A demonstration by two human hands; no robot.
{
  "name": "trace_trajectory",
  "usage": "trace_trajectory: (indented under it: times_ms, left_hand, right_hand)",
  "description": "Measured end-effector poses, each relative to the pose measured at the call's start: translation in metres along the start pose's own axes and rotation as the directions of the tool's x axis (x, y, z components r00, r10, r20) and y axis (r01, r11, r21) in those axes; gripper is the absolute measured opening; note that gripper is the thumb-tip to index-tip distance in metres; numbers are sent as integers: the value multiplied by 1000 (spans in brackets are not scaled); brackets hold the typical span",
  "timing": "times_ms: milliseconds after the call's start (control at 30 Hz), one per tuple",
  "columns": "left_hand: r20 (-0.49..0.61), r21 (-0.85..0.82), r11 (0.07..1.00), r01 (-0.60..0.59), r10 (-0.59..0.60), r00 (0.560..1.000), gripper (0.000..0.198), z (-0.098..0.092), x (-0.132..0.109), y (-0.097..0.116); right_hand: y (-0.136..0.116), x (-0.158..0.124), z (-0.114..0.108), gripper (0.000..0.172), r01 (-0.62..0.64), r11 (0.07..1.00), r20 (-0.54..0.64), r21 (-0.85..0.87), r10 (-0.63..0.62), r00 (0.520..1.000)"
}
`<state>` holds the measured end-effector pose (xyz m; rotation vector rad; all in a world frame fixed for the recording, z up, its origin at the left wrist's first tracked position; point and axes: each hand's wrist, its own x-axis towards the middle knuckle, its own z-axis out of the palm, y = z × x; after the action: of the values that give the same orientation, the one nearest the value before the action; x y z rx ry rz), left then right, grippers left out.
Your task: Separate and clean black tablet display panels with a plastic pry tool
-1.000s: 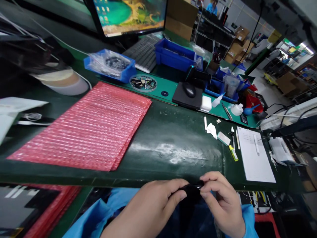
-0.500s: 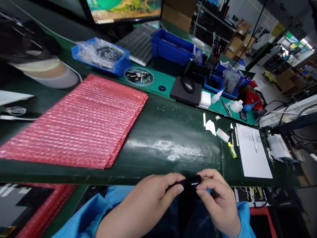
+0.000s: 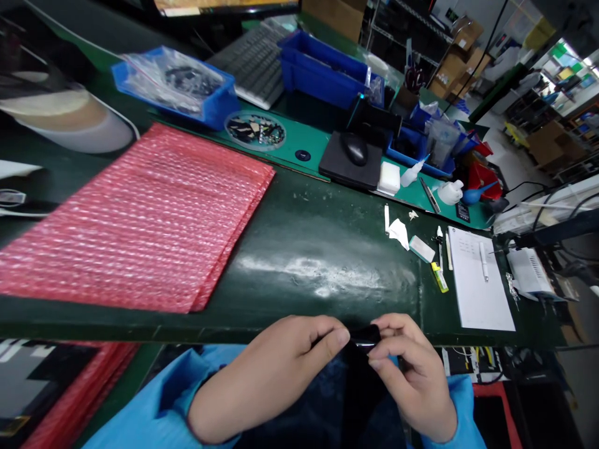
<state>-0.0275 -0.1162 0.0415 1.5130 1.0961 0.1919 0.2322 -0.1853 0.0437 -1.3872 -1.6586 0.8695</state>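
A small glossy black piece (image 3: 365,337) is held between my two hands, just in front of the bench's front edge. Its kind cannot be made out. My left hand (image 3: 309,352) pinches its left end between thumb and forefinger, with the other fingers curled behind. On the right end, the thumb and fingertips of my right hand (image 3: 409,368) are closed. The fingers cover both ends of the piece. Red bubble-wrap sheets (image 3: 154,218) lie on the bench to the left of my hands.
Along the back stand a blue bin (image 3: 327,75), a blue tray of bagged parts (image 3: 178,87), a dish of small parts (image 3: 255,131) and a mouse (image 3: 354,148). To the right lie a paper pad (image 3: 480,280), an eraser-like block (image 3: 422,249) and a yellow-labelled tube (image 3: 439,277).
The black piece has turned in my fingers and shows a broader shiny face. My left hand has shifted slightly over it. The camera view has tilted down a little.
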Motion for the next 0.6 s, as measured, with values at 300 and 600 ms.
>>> trace_trajectory:
  times_ms: [300,600]
  left_hand:
    - [1,37,995,90,-90,996,63,2,10,7]
    - [91,34,995,93,-96,991,54,-5,8,1]
  right_hand:
    - [-8,-5,-12,9,-8,999,74,-36,11,997]
    - [-9,-12,-18,7,-18,1000,169,-14,20,985]
